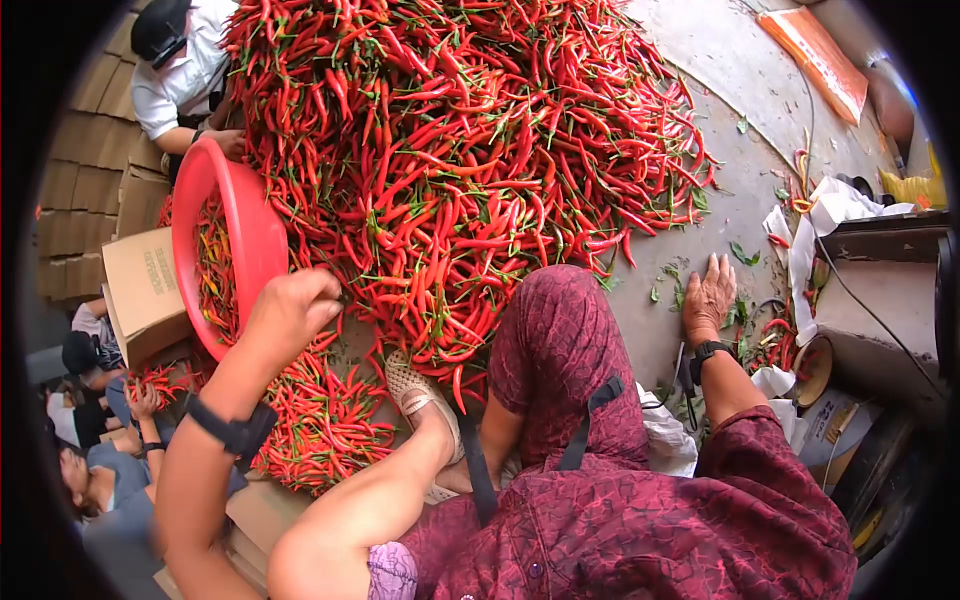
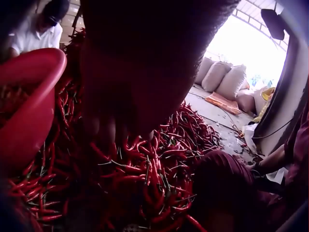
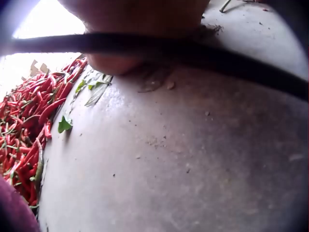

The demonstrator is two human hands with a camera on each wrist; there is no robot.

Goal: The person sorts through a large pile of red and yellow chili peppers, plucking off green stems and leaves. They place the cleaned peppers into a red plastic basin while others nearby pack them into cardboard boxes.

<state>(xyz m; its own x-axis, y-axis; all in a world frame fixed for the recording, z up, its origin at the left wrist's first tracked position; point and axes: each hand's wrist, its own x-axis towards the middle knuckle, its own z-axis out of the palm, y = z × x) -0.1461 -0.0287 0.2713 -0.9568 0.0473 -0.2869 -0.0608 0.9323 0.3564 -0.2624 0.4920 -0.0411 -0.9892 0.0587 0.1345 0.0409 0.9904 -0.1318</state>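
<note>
A big heap of red chilies with green stems fills the upper middle of the head view. My left hand hangs bent and loosely curled beside the red tub, over the heap's near edge; nothing shows in it. From the left wrist, that hand is dark, its fingertips pointing down at the chilies. The tilted tub holds some chilies. My right hand rests on the grey floor, fingers spread; only part of it shows in the right wrist view.
A smaller chili pile lies near my left forearm. An open cardboard box stands left of the tub. A person in white is behind it, others are lower left. Leaves, a cable and a grey case are at right.
</note>
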